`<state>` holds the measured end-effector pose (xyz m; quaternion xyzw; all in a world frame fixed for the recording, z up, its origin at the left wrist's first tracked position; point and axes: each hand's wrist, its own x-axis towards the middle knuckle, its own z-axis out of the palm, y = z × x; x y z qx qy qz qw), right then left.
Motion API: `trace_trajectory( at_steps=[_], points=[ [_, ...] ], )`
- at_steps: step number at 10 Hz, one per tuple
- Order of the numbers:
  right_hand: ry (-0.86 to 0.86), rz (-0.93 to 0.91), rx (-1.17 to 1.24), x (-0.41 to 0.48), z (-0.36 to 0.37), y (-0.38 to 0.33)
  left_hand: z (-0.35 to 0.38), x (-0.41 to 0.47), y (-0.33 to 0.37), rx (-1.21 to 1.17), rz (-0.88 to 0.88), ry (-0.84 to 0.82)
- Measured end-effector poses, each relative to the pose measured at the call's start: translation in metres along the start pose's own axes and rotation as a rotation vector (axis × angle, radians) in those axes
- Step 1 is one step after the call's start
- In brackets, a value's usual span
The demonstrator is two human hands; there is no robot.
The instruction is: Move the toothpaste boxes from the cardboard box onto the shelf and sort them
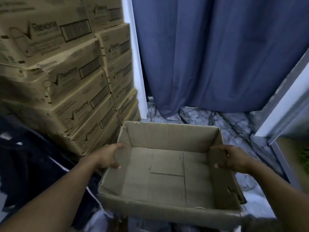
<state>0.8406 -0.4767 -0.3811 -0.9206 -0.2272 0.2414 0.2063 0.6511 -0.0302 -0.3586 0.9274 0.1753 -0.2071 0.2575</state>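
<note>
Gripping the cardboard box [167,180] by its side walls, the left hand [110,155] curls round the left wall and the right hand [232,159] curls round the right wall. The box sits low in front of the person, open side up, bare bottom panel exposed. A dark blue cloth [25,156] lies to its left. Stacked printed cartons [50,72] stand beside its far left corner. Beyond: marbled floor [209,118], then a blue curtain [217,56].
</note>
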Motion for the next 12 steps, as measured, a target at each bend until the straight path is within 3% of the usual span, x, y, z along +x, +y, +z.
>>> trace_trajectory(
  at_steps=[2,5,9,12],
  points=[
    [-0.031,0.019,0.042,0.080,0.024,-0.008,-0.009,0.089,-0.031,0.059,-0.104,-0.041],
    [-0.081,0.067,0.130,0.154,0.078,0.018,0.017,0.187,-0.072,0.213,-0.101,-0.141],
    [-0.119,0.111,0.023,0.171,0.091,0.017,0.018,0.201,-0.086,0.205,-0.096,-0.164],
    [-0.332,0.223,0.106,0.150,0.048,-0.015,0.007,0.169,-0.074,0.090,-0.084,-0.116]
  ],
)
